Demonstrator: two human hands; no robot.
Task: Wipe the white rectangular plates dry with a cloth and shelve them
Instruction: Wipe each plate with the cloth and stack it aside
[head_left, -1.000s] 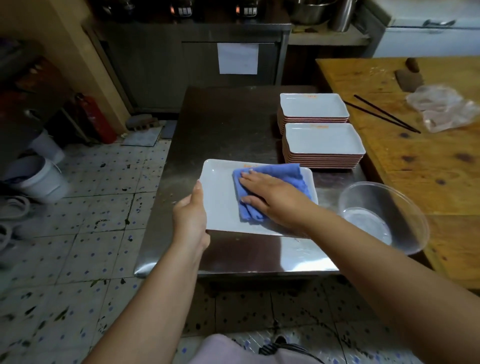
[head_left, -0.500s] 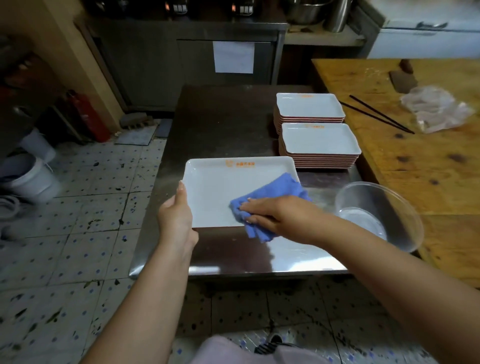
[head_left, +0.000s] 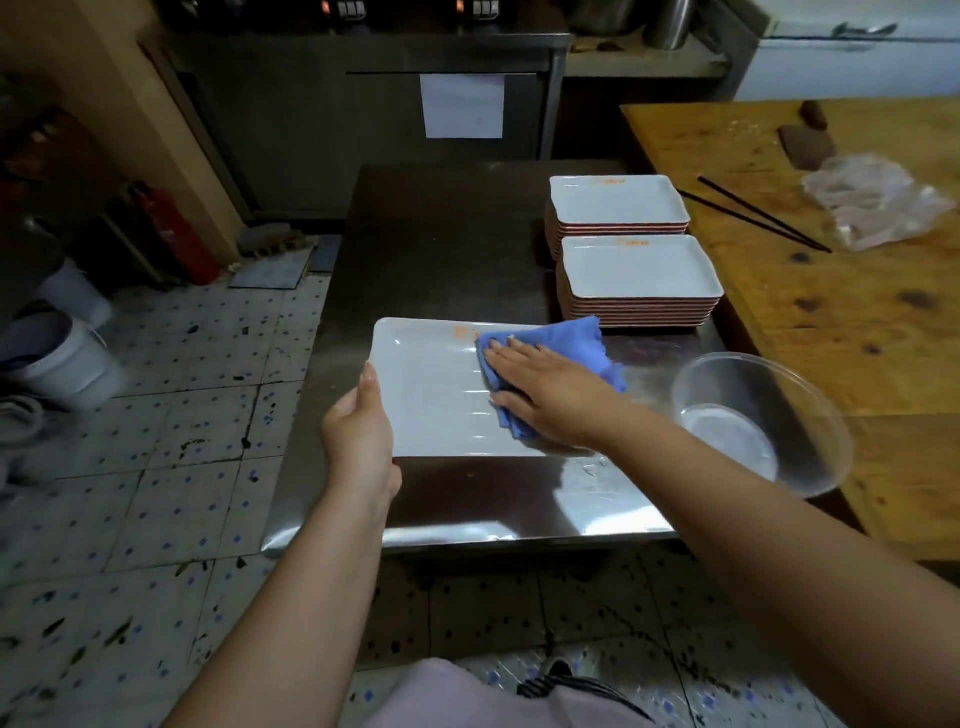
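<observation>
White plate: rectangular, shallow raised rim, glossy with pale light streaks, faint orange print near far edge; flat on steel table, toward near end.
Blue cloth: crumpled, spread over plate's right part, one corner past far right edge.
Right hand: flat on cloth, fingers straight and spread, pressing down.
Left hand: gripping plate's left edge, thumb lying along rim, fingers hidden beneath.
Stacked plates: two piles of same white plates, reddish undersides showing, at table's far right.
Clear bowl: right of plate, straddling table edge and wooden counter.
Black chopsticks: lying on wooden counter.
</observation>
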